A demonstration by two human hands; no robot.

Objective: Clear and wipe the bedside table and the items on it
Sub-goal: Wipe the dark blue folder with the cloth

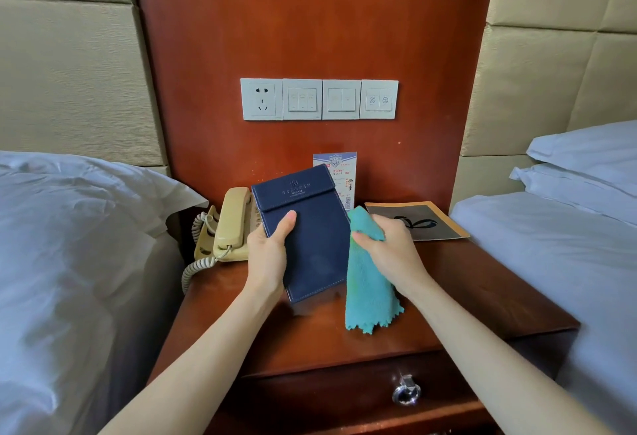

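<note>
1. Left hand (pixel 267 255) gripping a dark blue folder (pixel 303 231) by its left edge, thumb pressed flat on the front cover, remaining fingers hidden behind it.
2. Folder held upright and tilted slightly left, raised above the counter (pixel 448 283), flap with a pale logo at its top.
3. Right hand (pixel 389 245) closed around a bunched teal cloth (pixel 370 283) just right of the folder, touching the folder's right edge; loose end of the cloth hanging down toward the counter, ragged hem lowest.
4. Beige corded phone (pixel 231 224) standing on the counter just left of the folder, partly hidden by it, coiled cord trailing off the counter's left edge.
5. Printed card (pixel 339 176) propped upright behind the folder, against the red-brown wood panel (pixel 310 21).
6. Dark mat (pixel 418 221) with an orange border lying flat on the counter right of the folder, behind the right hand.
7. Row of white wall switches (pixel 319 99) and a socket on the panel above the folder.
8. Drawer knob (pixel 406 391) below the folder, on the counter's front.
9. White-sheeted beds far left (pixel 69 245) and far right (pixel 568 245) of the folder.
</note>
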